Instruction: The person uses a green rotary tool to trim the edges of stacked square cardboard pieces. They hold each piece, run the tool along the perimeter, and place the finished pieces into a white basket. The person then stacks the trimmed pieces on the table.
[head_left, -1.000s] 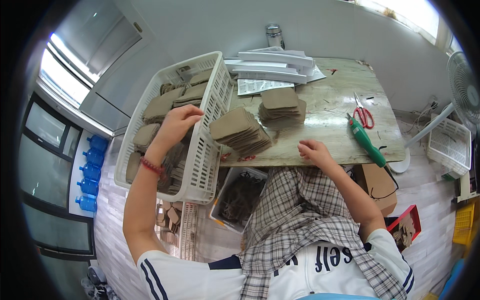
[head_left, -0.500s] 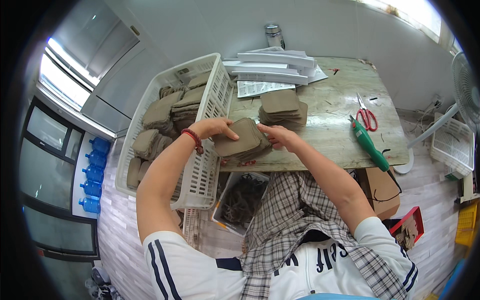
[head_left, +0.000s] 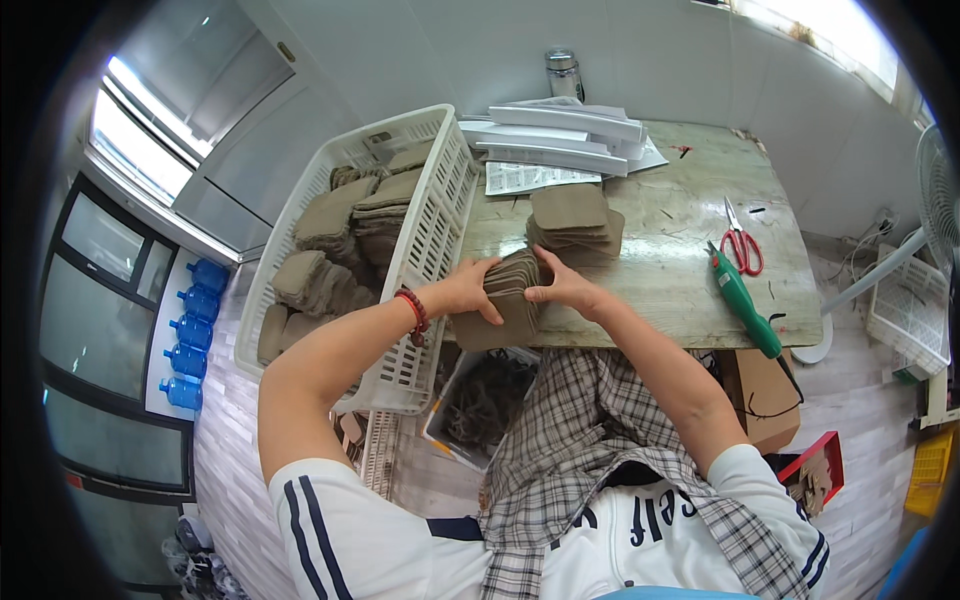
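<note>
**Brown stack [head_left: 503, 322] held between your two hands at the near edge**

Your left hand [head_left: 466, 288] has its grip closed on the left side of the stack, fingers at the upper layers and thumb lower down. Your right hand [head_left: 572, 287] grips the opposite side, its thumb and a finger pressed against the layered edges. The stack is made of flat, rounded-corner pieces, tilted and fanned so that several edges show, with one broad face turned toward you. It is at the near left part of the worktop [head_left: 680, 235], beside the white basket [head_left: 440, 215]; you cannot tell from this view whether its underside touches the surface.

Just beyond your right hand sits a second brown stack [head_left: 572, 208], slightly uneven. More brown piles [head_left: 328, 215] fill the basket at your left. Papers [head_left: 565, 150] lie heaped at the far side, with a metallic flask [head_left: 563, 75] behind them. Well to your right are red-handled scissors [head_left: 737, 240] and a green tool [head_left: 740, 305], close together.
</note>
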